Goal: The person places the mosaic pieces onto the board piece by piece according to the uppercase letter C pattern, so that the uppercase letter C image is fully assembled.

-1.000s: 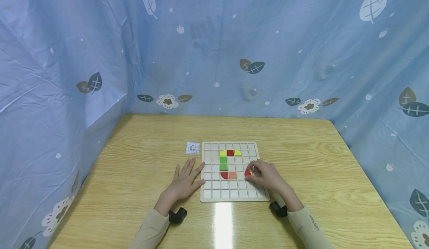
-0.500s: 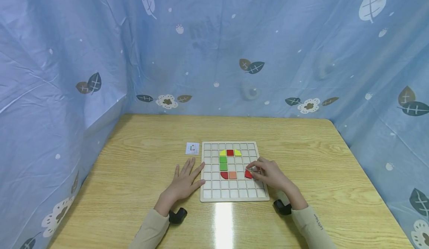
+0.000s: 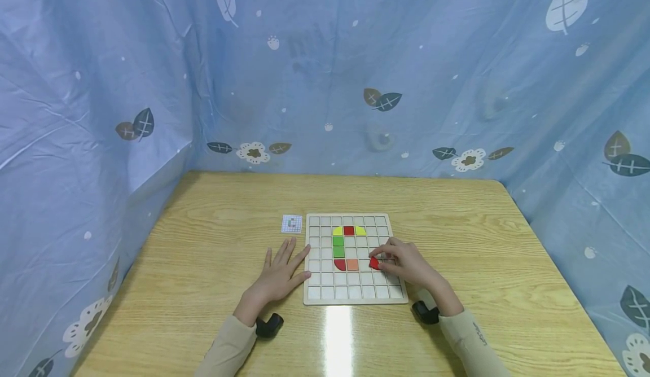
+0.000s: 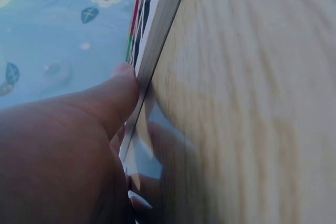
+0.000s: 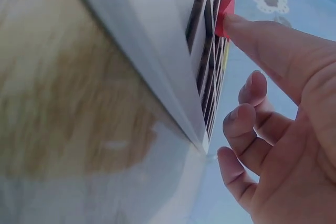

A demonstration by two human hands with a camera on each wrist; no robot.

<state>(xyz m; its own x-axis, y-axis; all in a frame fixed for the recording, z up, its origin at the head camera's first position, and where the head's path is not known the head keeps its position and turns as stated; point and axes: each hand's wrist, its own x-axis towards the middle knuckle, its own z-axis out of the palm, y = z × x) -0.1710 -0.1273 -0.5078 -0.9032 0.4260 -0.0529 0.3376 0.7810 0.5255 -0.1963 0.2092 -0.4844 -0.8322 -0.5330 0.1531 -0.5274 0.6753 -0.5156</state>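
A grid board [image 3: 321,297] lies on the table with coloured tiles in some cells. My right hand [image 3: 410,264] is over its right side, pinching a red tile [image 3: 374,263] with a curved edge between thumb and index finger. In the right wrist view the thumb presses on the red tile [image 5: 225,16], and the other fingers are bent away from it. My left hand [image 3: 276,278] rests spread on the table, its fingertips touching the board's left edge. The left wrist view shows the thumb [image 4: 123,85] against that edge.
On the board, yellow curved tiles [image 3: 360,231], a dark red square [image 3: 348,231], green squares [image 3: 338,247], a dark red curved tile [image 3: 340,264] and an orange square [image 3: 352,264] form a bracket shape. A small pattern card [image 3: 291,224] lies left of the board.
The red tile has turned and shifted slightly to the left under my right fingers, which loosened around it half a second ago. My left hand has stayed in place.
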